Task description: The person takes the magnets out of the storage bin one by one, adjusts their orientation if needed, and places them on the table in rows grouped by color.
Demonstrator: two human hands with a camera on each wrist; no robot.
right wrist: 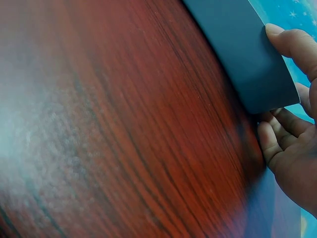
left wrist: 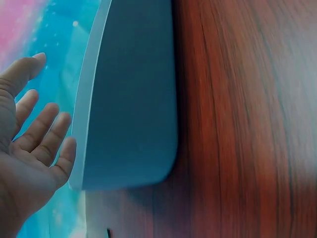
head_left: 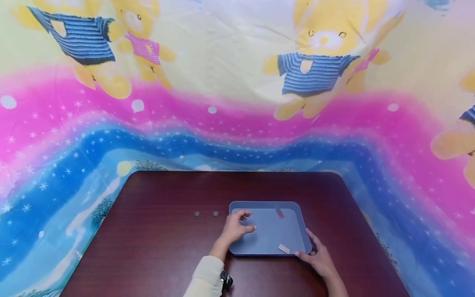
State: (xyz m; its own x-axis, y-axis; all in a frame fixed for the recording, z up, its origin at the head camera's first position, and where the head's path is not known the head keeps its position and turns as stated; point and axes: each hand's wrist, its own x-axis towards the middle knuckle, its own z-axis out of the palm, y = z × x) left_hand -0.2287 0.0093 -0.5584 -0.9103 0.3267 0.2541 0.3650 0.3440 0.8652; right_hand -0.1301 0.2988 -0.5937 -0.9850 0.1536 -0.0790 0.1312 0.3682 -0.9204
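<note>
A shallow grey-blue tray [head_left: 267, 227] lies on the table, its front wall [left wrist: 133, 99] filling much of the left wrist view. My left hand [head_left: 234, 227] hovers over the tray's left side, with thumb and fingers apart and nothing between them. At the front right corner my right hand [head_left: 318, 255] holds the tray, thumb at the front rim and fingers around the right side. In the right wrist view, the thumb [right wrist: 290, 42] meets the rim. Inside the tray are a small red rectangular piece [head_left: 280, 213] near the back and a pale rectangular piece [head_left: 284, 248] near the front.
Two small grey round discs [head_left: 197, 213] sit on the dark wooden table [head_left: 156, 243], left of the tray. A printed cloth [head_left: 230, 82] with bears hangs behind the table and along its sides. A black device [head_left: 226, 280] is strapped at the left wrist.
</note>
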